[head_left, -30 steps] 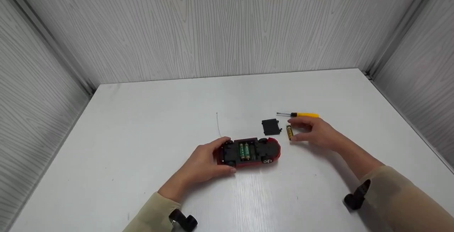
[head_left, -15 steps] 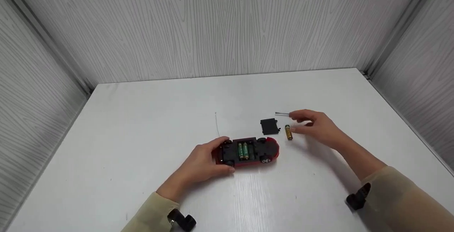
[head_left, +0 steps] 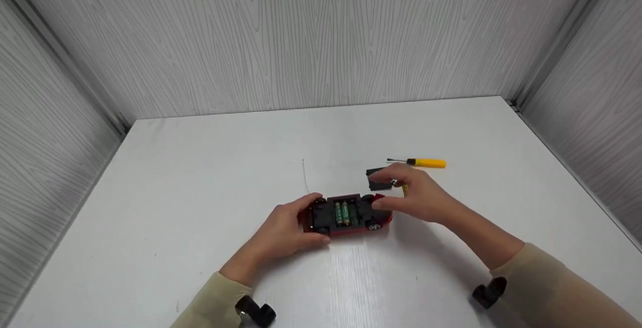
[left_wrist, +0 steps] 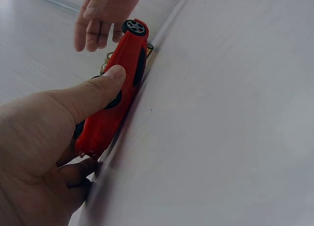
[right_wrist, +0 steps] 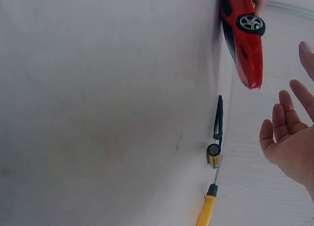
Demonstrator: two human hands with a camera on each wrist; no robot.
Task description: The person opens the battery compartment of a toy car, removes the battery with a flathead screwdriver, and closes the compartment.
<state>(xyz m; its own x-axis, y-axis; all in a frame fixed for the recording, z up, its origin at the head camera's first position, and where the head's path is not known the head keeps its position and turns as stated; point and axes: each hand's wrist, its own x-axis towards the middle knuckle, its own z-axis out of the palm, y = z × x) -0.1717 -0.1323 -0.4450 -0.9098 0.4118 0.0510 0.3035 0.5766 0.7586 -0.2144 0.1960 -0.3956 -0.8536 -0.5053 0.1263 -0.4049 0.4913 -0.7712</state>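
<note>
In the head view a red toy car (head_left: 326, 212) lies upside down, its dark underside facing up. My left hand (head_left: 281, 232) grips its left end, thumb along the near side (left_wrist: 105, 123). Two green batteries (head_left: 342, 213) lie side by side in its uncovered battery compartment, with a slot showing to their right. My right hand (head_left: 419, 195) hovers over the car's right end, fingers spread and holding nothing. Under that hand a loose gold battery (head_left: 405, 189) lies on the table, mostly hidden; the right wrist view shows its end (right_wrist: 214, 157). A black battery cover (head_left: 379, 186) is partly hidden behind the fingers.
Beyond the right hand lies a screwdriver (head_left: 430, 163) with a yellow handle, its tip pointing left. A thin pale wire (head_left: 304, 177) runs from the car away across the white table (head_left: 225, 157). Grey wood-grain panels (head_left: 321, 42) enclose the back and sides.
My right hand was around the loose battery, drew back from it towards the screwdriver, then moved left over the car's end. The battery stays on the table; the left hand keeps its grip.
</note>
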